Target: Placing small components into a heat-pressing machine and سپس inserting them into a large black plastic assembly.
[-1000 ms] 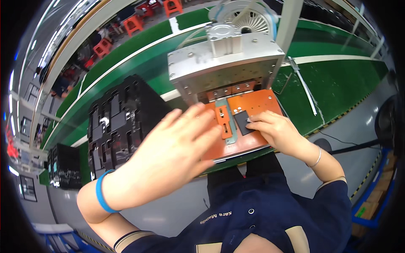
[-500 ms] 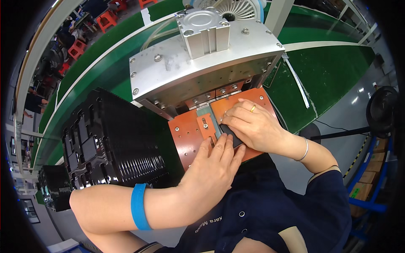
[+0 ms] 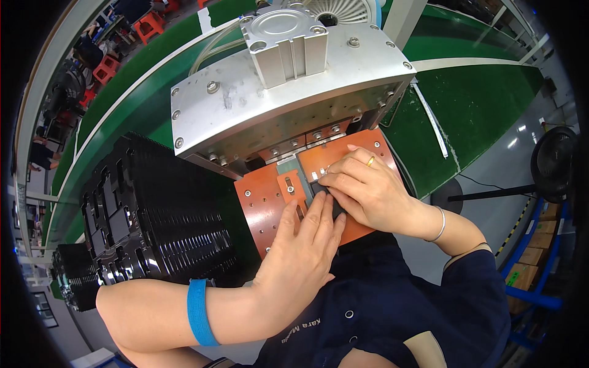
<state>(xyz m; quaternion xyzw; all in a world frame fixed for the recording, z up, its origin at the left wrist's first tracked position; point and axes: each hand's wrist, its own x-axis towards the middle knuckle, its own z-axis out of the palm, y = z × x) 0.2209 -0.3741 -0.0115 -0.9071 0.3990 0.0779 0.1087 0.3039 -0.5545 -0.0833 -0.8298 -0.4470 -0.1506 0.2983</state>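
Note:
A flat dark piece (image 3: 318, 188) lies in the slot of an orange fixture plate (image 3: 254, 211), mostly covered by my hands. My left hand (image 3: 300, 245) rests on its near part, fingers stretched out and lying flat. At its far edge my right hand (image 3: 374, 193) has thumb and fingers bent together in a pinch on the dark piece; the exact grip is partly hidden. Small bright metallic bits (image 3: 319, 174) show beside the right fingertips. Just left of the dark piece sits a slotted orange block (image 3: 289, 185) with a screw.
A silver press frame (image 3: 245, 104) with a square cylinder (image 3: 287, 46) rises behind the plate. Stacked glossy black trays (image 3: 165, 208) stand at the left. A white strip (image 3: 431, 119) lies on the green table (image 3: 485, 92). A black fan (image 3: 555, 162) is at the right.
The whole view has shifted slightly. Small bright metallic bits now show beside my right fingertips. Both hands stay on the dark piece, with less of it showing between them.

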